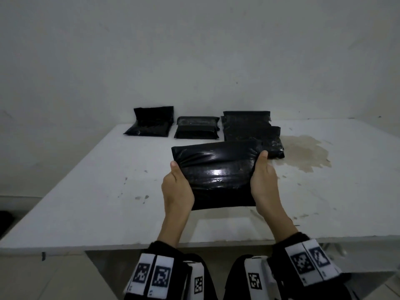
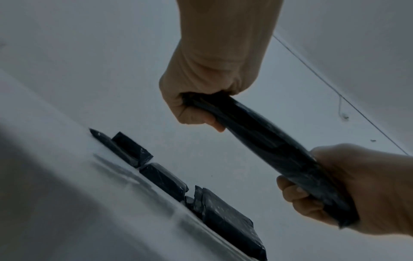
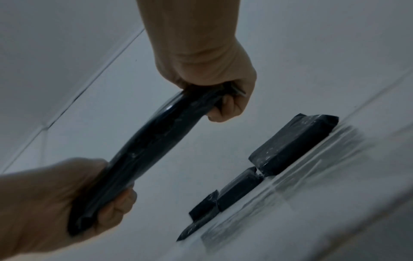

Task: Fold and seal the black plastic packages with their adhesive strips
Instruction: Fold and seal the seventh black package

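I hold a glossy black plastic package (image 1: 216,174) by its two side edges, lifted off the white table (image 1: 104,191). My left hand (image 1: 177,191) grips the left edge, thumb on top and fingers curled underneath. My right hand (image 1: 264,185) grips the right edge the same way. The left wrist view shows the package (image 2: 268,150) edge-on between the left hand (image 2: 201,83) and the right hand (image 2: 368,185). In the right wrist view it (image 3: 152,150) spans from the right hand (image 3: 208,76) to the left hand (image 3: 44,203). No adhesive strip shows.
Three more black package groups lie at the table's far edge by the wall: a left one (image 1: 149,124) with its flap upright, a folded middle one (image 1: 196,127) and a bigger pile on the right (image 1: 251,131). A brownish stain (image 1: 303,152) marks the table to the right.
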Motion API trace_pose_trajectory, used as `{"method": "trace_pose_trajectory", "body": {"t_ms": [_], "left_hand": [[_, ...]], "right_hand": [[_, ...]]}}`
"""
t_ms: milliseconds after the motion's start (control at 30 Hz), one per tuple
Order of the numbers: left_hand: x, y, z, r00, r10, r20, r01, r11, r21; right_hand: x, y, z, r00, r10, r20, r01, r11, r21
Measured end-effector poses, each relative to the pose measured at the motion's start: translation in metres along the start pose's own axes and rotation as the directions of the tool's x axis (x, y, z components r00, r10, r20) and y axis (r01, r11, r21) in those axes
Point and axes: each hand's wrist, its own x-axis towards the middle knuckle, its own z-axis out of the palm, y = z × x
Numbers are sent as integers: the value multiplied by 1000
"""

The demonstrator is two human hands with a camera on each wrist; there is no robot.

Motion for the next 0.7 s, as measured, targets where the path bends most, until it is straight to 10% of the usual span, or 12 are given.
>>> {"method": "trace_pose_trajectory", "body": {"t_ms": [200, 400, 700], "left_hand": [[43, 24, -29, 950, -100, 295, 50, 983, 175], [128, 39, -47, 697, -396, 598, 423, 900, 104], [225, -25, 2, 915, -258, 311, 296, 952, -82]], "right_hand": [[42, -5, 30, 899, 363, 244, -390, 918, 70], [104, -20, 66, 830, 440, 343, -539, 790, 293], [161, 19, 130, 959, 270, 89, -284, 933, 219]]}}
